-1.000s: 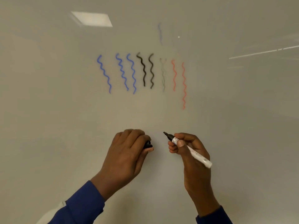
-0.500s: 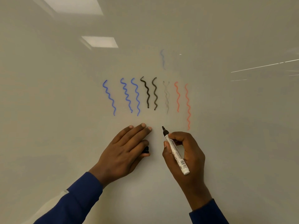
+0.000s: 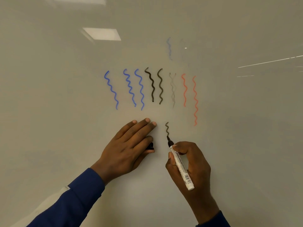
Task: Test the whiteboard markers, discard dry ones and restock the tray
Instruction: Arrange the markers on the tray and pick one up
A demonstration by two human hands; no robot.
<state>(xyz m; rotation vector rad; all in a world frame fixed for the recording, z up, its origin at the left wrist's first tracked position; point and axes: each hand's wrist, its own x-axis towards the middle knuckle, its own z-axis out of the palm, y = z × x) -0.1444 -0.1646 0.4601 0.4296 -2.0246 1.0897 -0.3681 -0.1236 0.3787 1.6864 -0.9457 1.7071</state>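
Observation:
My right hand [image 3: 191,164] grips a white-barrelled black marker [image 3: 180,167] with its cap off. Its tip touches the whiteboard [image 3: 65,128] at the lower end of a short, dark wavy line [image 3: 167,129]. Just to the left, my left hand [image 3: 129,148] rests on the board, three fingers laid out straight. The marker's black cap [image 3: 150,145] is pinched between that hand's thumb and a curled finger, and only its end shows.
Above the hands runs a row of wavy test lines: three blue [image 3: 129,87], two black [image 3: 155,86], one faint grey [image 3: 172,89] and two red [image 3: 190,94]. A faint blue mark [image 3: 169,48] sits higher up. Ceiling lights reflect in the board.
My right hand brought the marker tip to the board and drew a short black wavy line downward. My left hand went from curled to laid flat on the board, still holding the cap.

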